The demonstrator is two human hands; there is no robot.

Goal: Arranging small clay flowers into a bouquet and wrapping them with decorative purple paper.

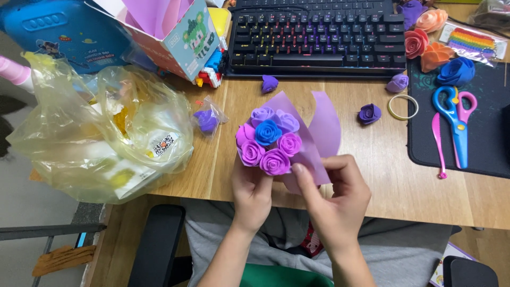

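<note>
**Wrapping a bunch of clay roses in purple paper**

Holding the bunch of roses [269, 141] from below, the left hand [251, 194] is closed around the stems just under the blooms, at the near edge of the wooden desk [372, 175]. The bunch has one blue rose in the middle with purple, lilac and magenta ones packed round it. The right hand [334, 199] pinches the lower part of the purple paper [323, 125], thumb laid across its front; the sheet stands behind and to the right of the flowers, its upper edge split into two rounded flaps.

Loose roses lie well apart on the desk: three purple ones [370, 113] near the keyboard [319, 37], and red, orange and blue ones by the black mat [478, 149], which carries the blue and pink scissors [456, 119]. A roll of clear tape [402, 106] sits just beside the mat. A crumpled plastic bag [101, 133] fills the left side.

The likely trouble, as I judge it, is in the grip: the roses look soft, so a tight squeeze could flatten petals, while a loose one could let a bloom slide out of the cluster. The paper is held at one spot only, so it could spring open or crease. Both hands being occupied, reaching for the tape risks the wrap loosening.
</note>
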